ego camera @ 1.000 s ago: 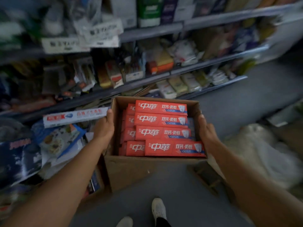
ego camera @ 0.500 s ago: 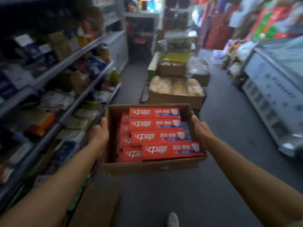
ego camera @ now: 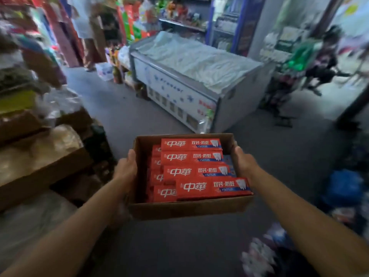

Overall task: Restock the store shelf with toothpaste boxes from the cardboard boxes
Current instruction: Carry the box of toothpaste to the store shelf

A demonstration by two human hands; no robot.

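Head view: I carry one open cardboard box [ego camera: 187,209] in front of me, clear of the grey floor [ego camera: 119,108]. My left hand [ego camera: 126,170] grasps its left wall, thumb over the rim; my right hand [ego camera: 242,163] grasps the right wall the same way. Inside lie red toothpaste boxes [ego camera: 199,170]: four on the top layer, stacked flat and stepped from far to near, with at least five more ends showing beneath on the left. One white chest freezer [ego camera: 179,96] stands far beyond the box. On the left sits one larger carton [ego camera: 46,170] of pale packets.
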